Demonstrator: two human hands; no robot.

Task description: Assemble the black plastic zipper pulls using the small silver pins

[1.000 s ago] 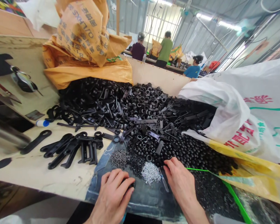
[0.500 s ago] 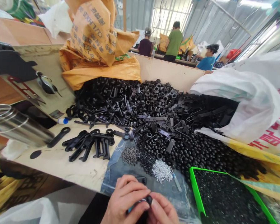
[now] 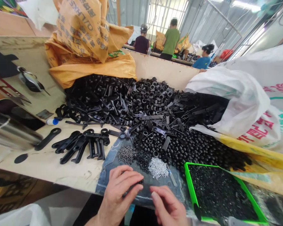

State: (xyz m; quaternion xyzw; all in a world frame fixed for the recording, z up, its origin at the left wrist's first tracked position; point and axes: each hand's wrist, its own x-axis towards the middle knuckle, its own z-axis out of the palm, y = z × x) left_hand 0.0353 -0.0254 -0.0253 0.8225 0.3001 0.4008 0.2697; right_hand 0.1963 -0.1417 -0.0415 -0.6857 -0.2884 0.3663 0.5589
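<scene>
My left hand (image 3: 119, 191) is curled over a small black plastic part (image 3: 138, 182) at the near edge of the workbench, fingers closed around it. My right hand (image 3: 168, 205) sits just right of it, fingers bent, its thumb close to the part; whether it holds anything is hidden. Both hands rest over a dark mat (image 3: 122, 175). Just beyond the fingers lie a small heap of silver pins (image 3: 158, 168) and a heap of dark screws (image 3: 126, 153). A large pile of black plastic parts (image 3: 143, 110) fills the bench behind.
A green-rimmed tray (image 3: 190, 175) of black bits stands at my right. Flat black handle pieces (image 3: 82, 146) lie in a row at left, near a steel cylinder (image 3: 11, 131). Orange sacks (image 3: 89, 44) and white sacks (image 3: 245, 100) flank the pile. Three people work at a far bench.
My hands have drawn slightly apart; the right thumb has come off the black part, which stays under my left fingers. The view shifted a little rightward.
</scene>
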